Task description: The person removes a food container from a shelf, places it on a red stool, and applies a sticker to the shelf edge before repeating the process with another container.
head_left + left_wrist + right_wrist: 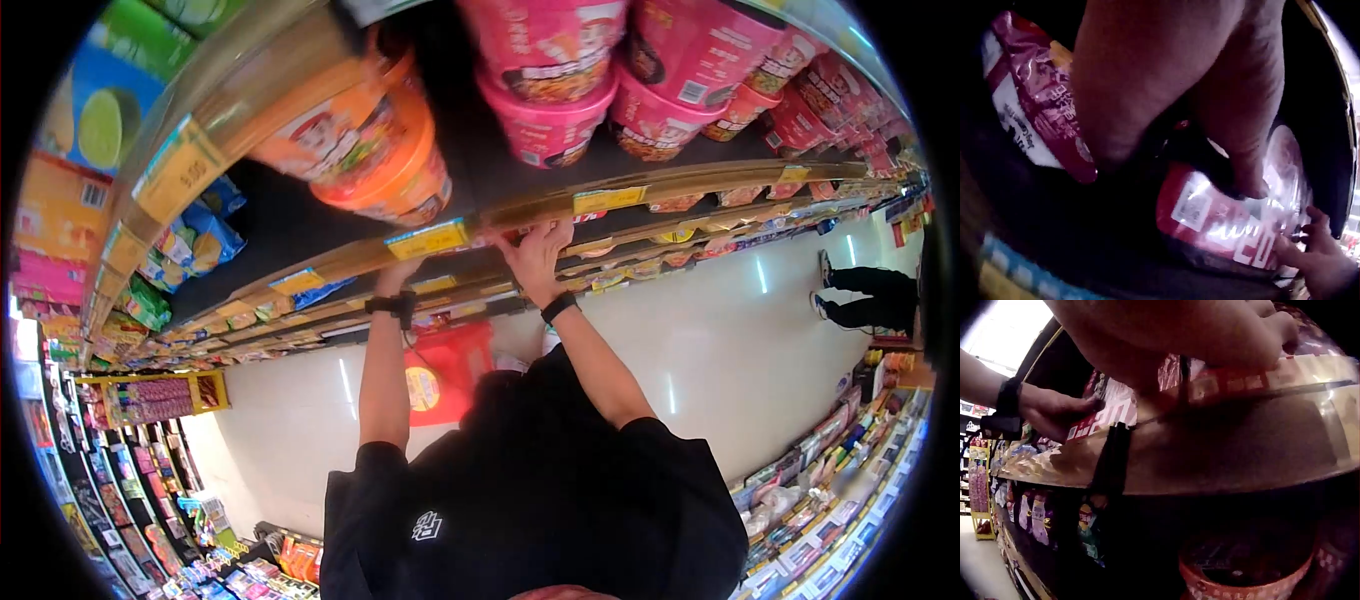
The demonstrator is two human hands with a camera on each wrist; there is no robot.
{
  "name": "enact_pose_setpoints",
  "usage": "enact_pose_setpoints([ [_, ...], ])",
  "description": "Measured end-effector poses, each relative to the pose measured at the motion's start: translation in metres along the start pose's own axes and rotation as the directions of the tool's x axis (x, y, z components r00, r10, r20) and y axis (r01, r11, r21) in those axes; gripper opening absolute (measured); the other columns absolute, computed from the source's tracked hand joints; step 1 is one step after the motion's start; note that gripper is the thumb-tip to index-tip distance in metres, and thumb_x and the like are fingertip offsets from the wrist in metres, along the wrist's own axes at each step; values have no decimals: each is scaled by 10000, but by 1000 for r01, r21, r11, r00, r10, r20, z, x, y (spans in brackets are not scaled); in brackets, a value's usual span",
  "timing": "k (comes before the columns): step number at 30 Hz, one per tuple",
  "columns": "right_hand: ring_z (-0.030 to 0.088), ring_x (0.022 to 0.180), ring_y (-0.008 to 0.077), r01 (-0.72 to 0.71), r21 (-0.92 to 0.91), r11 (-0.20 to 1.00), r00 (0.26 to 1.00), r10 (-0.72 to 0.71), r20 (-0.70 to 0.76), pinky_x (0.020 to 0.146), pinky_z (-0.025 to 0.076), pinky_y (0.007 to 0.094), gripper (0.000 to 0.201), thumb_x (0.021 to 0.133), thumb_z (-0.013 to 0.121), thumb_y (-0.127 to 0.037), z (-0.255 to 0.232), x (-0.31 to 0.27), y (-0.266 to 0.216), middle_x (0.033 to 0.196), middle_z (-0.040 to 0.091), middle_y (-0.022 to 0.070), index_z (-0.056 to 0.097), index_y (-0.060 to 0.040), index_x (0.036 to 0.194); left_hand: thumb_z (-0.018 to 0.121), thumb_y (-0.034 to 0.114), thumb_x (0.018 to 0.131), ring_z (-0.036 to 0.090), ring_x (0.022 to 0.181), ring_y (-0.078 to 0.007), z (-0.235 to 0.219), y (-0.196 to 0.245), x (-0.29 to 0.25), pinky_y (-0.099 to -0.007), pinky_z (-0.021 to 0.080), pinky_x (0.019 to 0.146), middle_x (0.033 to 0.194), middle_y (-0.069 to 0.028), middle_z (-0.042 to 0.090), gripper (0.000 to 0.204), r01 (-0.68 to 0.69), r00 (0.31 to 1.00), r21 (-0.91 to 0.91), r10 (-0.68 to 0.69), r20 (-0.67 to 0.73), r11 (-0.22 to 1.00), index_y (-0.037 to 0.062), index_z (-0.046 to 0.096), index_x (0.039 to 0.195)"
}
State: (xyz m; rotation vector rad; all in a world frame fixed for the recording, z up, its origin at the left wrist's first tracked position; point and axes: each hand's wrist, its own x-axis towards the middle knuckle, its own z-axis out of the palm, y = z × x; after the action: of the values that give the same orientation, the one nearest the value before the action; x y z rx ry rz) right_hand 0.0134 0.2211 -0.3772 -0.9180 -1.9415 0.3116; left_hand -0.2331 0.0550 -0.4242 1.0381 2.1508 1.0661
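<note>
Below the top shelf edge, my left hand reaches in, its fingers mostly hidden by the shelf in the head view. In the left wrist view, that hand holds a glossy red plastic packet with white lettering and a barcode, its thumb on the upper side. My right hand grips the packet's right end with thumb and finger. The right wrist view shows the left thumb against the red and white packet, while the right hand bends over the shelf edge, partly out of frame.
Orange instant noodle tubs and pink noodle tubs stand on the shelf above. A purple and white packet lies left of the left hand. A red stool is on the floor. Another person's legs show at right.
</note>
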Motion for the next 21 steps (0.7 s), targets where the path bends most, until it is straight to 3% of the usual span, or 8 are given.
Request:
enact_pose_setpoints([
  [1,248,1256,515,-21,-63,998,999,23,25,1064,200,627,992,674,796,-508,5,-1,3,1342,263,328,326,88,1313,711,348,860,561,1122,-210,-6,-45,11,-354,441,961,1228,-93,612,486,-17,1000,91,18,-6,996,40,584,1214],
  [3,238,1263,520,-18,-64,998,996,24,91,1075,187,637,987,686,774,-532,2,5,7,1339,270,330,340,94,1314,716,276,863,579,1098,-222,-10,-66,18,-361,460,945,1199,-80,624,416,10,1000,168,-5,-30,986,50,592,1190],
  [6,229,1271,526,-25,-52,998,989,33,146,1086,170,648,960,707,738,-564,-3,11,5,1335,277,337,380,98,1302,737,304,839,570,1096,-217,-6,-44,16,-352,442,952,1198,-84,620,451,144,988,88,-137,-77,986,48,602,1185],
  [8,229,1275,525,-23,-39,999,987,29,155,1091,166,650,929,725,717,-569,-2,9,7,1332,284,339,406,94,1295,764,381,809,526,1153,-216,-2,18,0,-333,384,1009,1265,-95,588,567,236,969,-22,-237,-72,972,42,590,1230],
  [9,232,1276,522,-16,-31,999,988,21,156,1092,166,648,909,735,707,-565,1,8,9,1331,289,338,415,90,1294,788,392,782,541,1130,-199,0,35,-5,-328,392,999,1228,-83,612,579,224,969,-114,-234,-78,968,38,613,1205],
  [12,243,1274,514,20,-20,1000,986,-16,165,1095,168,641,854,753,701,-533,-3,11,14,1329,297,333,437,78,1288,774,344,811,570,1075,-175,11,60,-15,-315,416,963,1171,-74,642,489,196,964,4,-192,-187,981,37,639,1167],
  [14,249,1272,511,44,-28,999,984,-38,175,1097,169,637,824,759,705,-508,-4,13,13,1328,301,329,442,68,1287,714,251,879,594,1006,-141,19,38,-15,-290,441,917,1123,-56,658,328,74,970,-88,-92,-224,993,26,656,1110],
  [21,241,1279,529,-16,-15,1000,983,18,183,1096,170,641,861,727,733,-509,-13,16,29,1341,294,337,420,50,1303,710,321,878,569,1044,-187,29,82,-28,-311,411,945,1130,-79,636,467,132,954,-68,-146,-260,989,-11,584,1180],
])
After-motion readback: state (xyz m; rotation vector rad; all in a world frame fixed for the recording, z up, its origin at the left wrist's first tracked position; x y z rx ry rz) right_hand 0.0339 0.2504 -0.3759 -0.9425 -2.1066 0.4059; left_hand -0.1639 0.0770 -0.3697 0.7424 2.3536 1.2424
